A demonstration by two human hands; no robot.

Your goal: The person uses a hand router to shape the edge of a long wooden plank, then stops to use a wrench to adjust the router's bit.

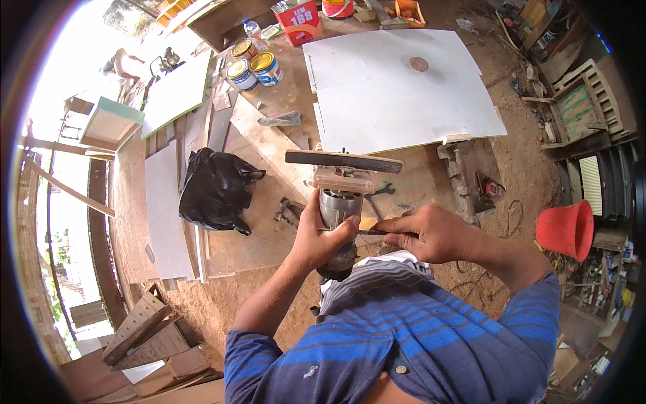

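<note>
My left hand [317,236] is wrapped round the silver body of a trim router [340,207], held upright in front of my chest. Its clear plastic base [343,179] faces up, with a long dark-edged wooden strip [344,161] lying across it. My right hand [428,233] is closed on a thin, dark flat metal tool [377,232] whose tip reaches the router beside my left thumb; its exact kind is unclear. An open-end wrench [383,191] lies on the workbench just beyond. Left of the router rests a hammer-like tool [288,211], partly hidden by my hand.
Black plastic bag [219,191] lies on the wooden workbench [266,252]. Beyond are a white panel [397,94] with a round disc [418,64], several paint cans [266,70] and a red can [297,23]. A red bucket [564,230] stands right, a tape measure [492,188] nearer.
</note>
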